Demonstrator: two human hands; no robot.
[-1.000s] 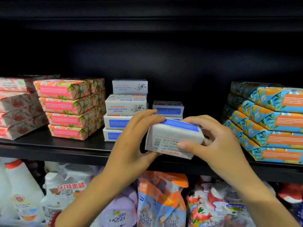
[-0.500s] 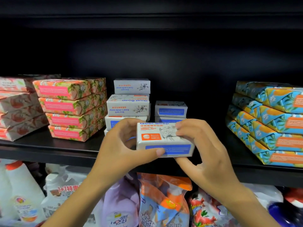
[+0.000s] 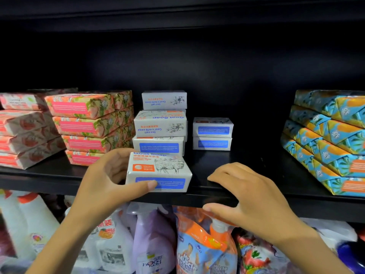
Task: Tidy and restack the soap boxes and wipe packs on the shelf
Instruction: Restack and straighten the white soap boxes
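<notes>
Left hand (image 3: 102, 186) has its grip pinched round the goat soap box (image 3: 159, 172), thumb on the blue front, sat at the shelf (image 3: 217, 161) edge at 6 o'clock of the white stack (image 3: 160, 125), probably to line it up, right hand (image 3: 250, 196) at 3 o'clock loose, holding nothing.

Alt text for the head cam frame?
A left hand grips a white goat soap box at the front of a black shelf, while the right hand is open at the shelf edge beside it. Behind stand more white soap boxes, pink packs left, blue-orange packs right.
</notes>
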